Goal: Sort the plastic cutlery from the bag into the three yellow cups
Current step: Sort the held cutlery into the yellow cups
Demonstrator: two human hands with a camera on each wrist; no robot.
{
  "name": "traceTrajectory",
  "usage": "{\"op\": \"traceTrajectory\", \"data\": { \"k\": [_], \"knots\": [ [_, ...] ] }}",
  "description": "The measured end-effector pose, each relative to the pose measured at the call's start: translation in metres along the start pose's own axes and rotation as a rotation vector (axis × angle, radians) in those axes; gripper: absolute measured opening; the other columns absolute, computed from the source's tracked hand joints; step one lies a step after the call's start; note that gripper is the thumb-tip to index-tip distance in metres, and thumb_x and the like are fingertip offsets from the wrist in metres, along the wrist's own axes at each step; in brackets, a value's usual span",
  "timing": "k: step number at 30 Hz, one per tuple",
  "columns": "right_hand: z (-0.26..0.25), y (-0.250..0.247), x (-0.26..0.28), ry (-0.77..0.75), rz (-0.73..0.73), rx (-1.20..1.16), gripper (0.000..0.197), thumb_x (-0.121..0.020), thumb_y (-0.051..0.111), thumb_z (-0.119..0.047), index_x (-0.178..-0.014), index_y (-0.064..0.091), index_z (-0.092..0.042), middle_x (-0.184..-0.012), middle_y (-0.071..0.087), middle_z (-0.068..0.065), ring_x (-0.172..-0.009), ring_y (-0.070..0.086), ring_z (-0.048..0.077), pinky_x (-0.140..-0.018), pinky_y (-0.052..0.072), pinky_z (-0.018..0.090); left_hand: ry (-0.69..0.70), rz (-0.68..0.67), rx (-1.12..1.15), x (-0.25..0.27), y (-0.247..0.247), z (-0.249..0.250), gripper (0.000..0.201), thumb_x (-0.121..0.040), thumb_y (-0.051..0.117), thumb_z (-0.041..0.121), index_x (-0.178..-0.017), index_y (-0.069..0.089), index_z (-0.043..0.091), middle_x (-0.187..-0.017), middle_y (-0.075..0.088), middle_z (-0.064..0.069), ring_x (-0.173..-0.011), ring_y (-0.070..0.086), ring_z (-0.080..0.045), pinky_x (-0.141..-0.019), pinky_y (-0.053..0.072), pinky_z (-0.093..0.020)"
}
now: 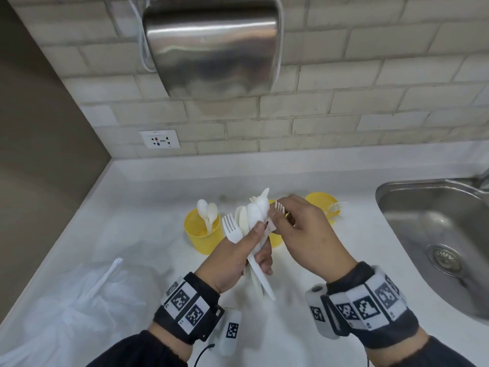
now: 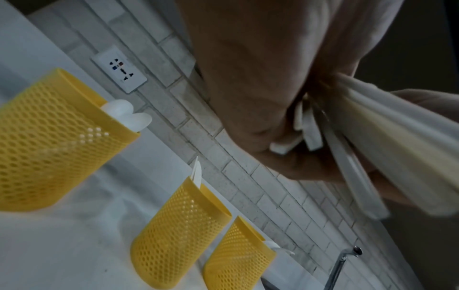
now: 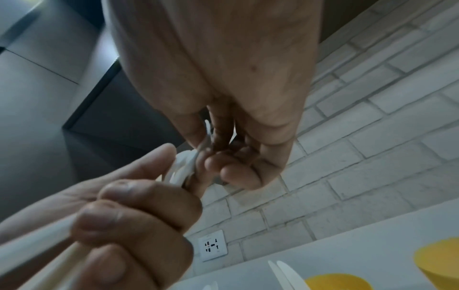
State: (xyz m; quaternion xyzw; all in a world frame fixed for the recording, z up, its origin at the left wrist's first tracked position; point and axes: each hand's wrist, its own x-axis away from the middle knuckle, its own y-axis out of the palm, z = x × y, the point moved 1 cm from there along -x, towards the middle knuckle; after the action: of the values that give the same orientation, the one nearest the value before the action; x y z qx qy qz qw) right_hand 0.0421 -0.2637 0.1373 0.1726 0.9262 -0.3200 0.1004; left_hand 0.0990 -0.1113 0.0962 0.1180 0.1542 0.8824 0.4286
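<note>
My left hand (image 1: 244, 251) grips a bundle of white plastic cutlery (image 1: 250, 217), forks, spoons and knives, heads up, above the counter; their handles (image 2: 372, 149) fan out below the palm. My right hand (image 1: 279, 218) pinches one fork (image 1: 280, 206) at the bundle's right side, tines up. Three yellow mesh cups stand behind. The left cup (image 1: 202, 234) holds spoons (image 1: 207, 210). The middle cup (image 2: 178, 233) holds knives (image 2: 197, 172) and is mostly hidden by my hands in the head view. The right cup (image 1: 320, 203) holds forks (image 1: 336, 206).
A clear plastic bag (image 1: 66, 305) lies crumpled on the white counter (image 1: 148, 207) at lower left. A steel sink (image 1: 434, 234) is at the right. A metal hand dryer (image 1: 211, 46) hangs on the brick wall, with a wall socket (image 1: 159, 140) below left.
</note>
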Motion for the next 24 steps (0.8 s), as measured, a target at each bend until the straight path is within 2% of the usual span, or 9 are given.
{"op": "traceTrajectory", "data": {
  "k": [3,6,10,13,16,17,19,21,24],
  "knots": [
    [0.001,0.007,-0.003,-0.01,0.038,-0.015,0.027,-0.105,0.049,-0.023,-0.087,0.067,-0.013,-0.082,0.058,-0.002,-0.075,0.063,0.02,-0.075,0.055,0.047,-0.006,0.016,-0.002,0.002,-0.002,0.004,0.041,-0.103,0.052,0.047,-0.112,0.058,0.008,-0.062,0.036,-0.01,-0.053,0.047,-0.025,-0.066,0.052,-0.04],
    [-0.005,0.004,-0.005,0.038,0.197,-0.088,0.026,-0.107,0.046,-0.016,-0.095,0.069,-0.017,-0.094,0.067,0.0,-0.075,0.067,0.012,-0.072,0.054,0.028,-0.022,0.03,-0.008,0.003,-0.008,0.004,0.046,-0.103,0.048,0.045,-0.131,0.059,0.009,-0.063,0.038,-0.009,-0.052,0.046,-0.023,-0.064,0.051,-0.038],
    [-0.022,-0.017,-0.013,0.058,0.393,-0.385,0.027,-0.112,0.035,-0.018,-0.102,0.06,-0.011,-0.084,0.069,0.004,-0.078,0.072,0.023,-0.075,0.059,0.039,0.004,0.083,-0.02,0.006,-0.015,0.007,0.036,-0.101,0.05,0.045,-0.115,0.068,0.017,-0.059,0.032,-0.006,-0.046,0.04,-0.02,-0.058,0.046,-0.033],
    [-0.038,-0.025,-0.015,-0.061,0.364,-0.398,0.024,-0.112,0.034,-0.018,-0.106,0.056,-0.012,-0.073,0.059,0.008,-0.066,0.068,0.03,-0.068,0.057,0.039,0.001,0.188,-0.027,0.004,-0.018,0.012,0.036,-0.097,0.054,0.047,-0.091,0.065,0.014,-0.055,0.028,-0.003,-0.04,0.035,-0.016,-0.048,0.037,-0.026],
    [-0.051,-0.021,-0.014,-0.096,0.312,-0.337,0.019,-0.111,0.037,-0.016,-0.106,0.056,-0.019,-0.064,0.042,0.005,-0.054,0.047,0.033,-0.054,0.048,0.041,0.0,0.254,-0.043,0.0,-0.019,0.018,0.038,-0.094,0.058,0.048,-0.072,0.052,0.017,-0.054,0.028,-0.001,-0.039,0.031,-0.014,-0.043,0.028,-0.023],
    [-0.053,-0.019,-0.015,-0.107,0.299,-0.29,0.016,-0.11,0.04,-0.017,-0.106,0.056,-0.019,-0.061,0.038,0.002,-0.052,0.042,0.029,-0.052,0.044,0.041,0.012,0.253,-0.075,0.0,-0.018,0.02,0.039,-0.095,0.057,0.047,-0.07,0.048,0.018,-0.054,0.028,-0.001,-0.04,0.03,-0.014,-0.043,0.029,-0.023],
    [-0.058,-0.012,-0.014,-0.144,0.25,-0.157,0.005,-0.104,0.054,-0.023,-0.102,0.057,-0.019,-0.055,0.037,-0.007,-0.047,0.037,0.012,-0.051,0.037,0.026,0.036,0.27,-0.202,-0.002,-0.016,0.023,0.04,-0.096,0.056,0.045,-0.068,0.046,0.02,-0.054,0.031,-0.002,-0.041,0.032,-0.016,-0.043,0.032,-0.024],
    [-0.063,-0.001,-0.012,-0.124,0.152,-0.046,0.02,-0.093,0.071,-0.035,-0.096,0.057,-0.02,-0.053,0.041,-0.012,-0.051,0.043,0.006,-0.053,0.033,0.015,0.056,0.363,-0.365,-0.006,-0.017,0.022,0.037,-0.096,0.055,0.043,-0.065,0.051,0.024,-0.055,0.038,-0.004,-0.043,0.039,-0.019,-0.043,0.037,-0.026],
    [-0.067,0.018,-0.011,-0.052,-0.014,0.155,0.034,-0.084,0.072,-0.051,-0.089,0.055,-0.022,-0.07,0.054,-0.014,-0.067,0.055,0.005,-0.061,0.041,0.022,0.092,0.428,-0.63,-0.018,-0.013,0.021,0.031,-0.1,0.054,0.011,-0.07,0.053,0.019,-0.061,0.043,-0.002,-0.05,0.048,-0.01,-0.044,0.04,-0.017]
  ]
}}
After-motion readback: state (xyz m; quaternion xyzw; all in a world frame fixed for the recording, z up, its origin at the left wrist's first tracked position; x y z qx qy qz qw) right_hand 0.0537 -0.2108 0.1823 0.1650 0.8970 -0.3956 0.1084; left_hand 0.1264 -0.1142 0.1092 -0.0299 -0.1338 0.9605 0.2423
